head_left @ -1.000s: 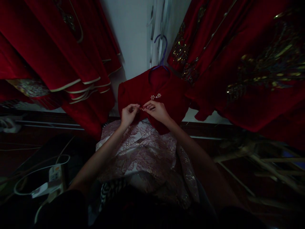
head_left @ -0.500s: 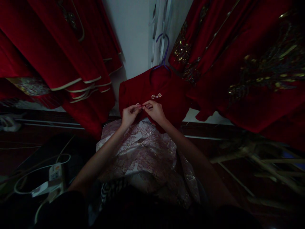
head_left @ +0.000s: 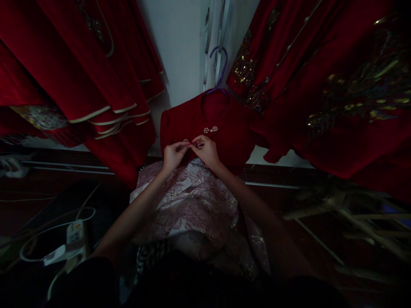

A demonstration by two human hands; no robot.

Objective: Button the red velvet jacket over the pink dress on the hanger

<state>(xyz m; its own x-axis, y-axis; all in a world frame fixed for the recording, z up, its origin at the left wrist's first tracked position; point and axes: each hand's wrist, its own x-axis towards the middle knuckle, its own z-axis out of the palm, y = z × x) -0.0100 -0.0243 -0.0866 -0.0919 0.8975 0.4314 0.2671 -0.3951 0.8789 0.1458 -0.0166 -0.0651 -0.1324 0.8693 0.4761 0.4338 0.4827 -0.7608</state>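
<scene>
A red velvet top (head_left: pixel 231 132) hangs in front of me on a purple hanger (head_left: pixel 218 70). A pearl clasp (head_left: pixel 210 129) sits closed near its collar. Lower down, my left hand (head_left: pixel 172 155) and my right hand (head_left: pixel 205 150) meet at a second pearl clasp (head_left: pixel 187 141), both with fingers pinched on it and on the red cloth around it. A pink and gold brocade skirt (head_left: pixel 192 205) hangs below the top, under my forearms.
Red garments with cream trim (head_left: pixel 96 77) hang at the left, red ones with gold embroidery (head_left: pixel 337 81) at the right. A white power strip with cables (head_left: pixel 72 239) lies on the dark floor at lower left. Pale wooden bars (head_left: pixel 346 214) stand at the right.
My two hands have drawn closer together at the lower clasp and shifted slightly left. The view has barely moved.
</scene>
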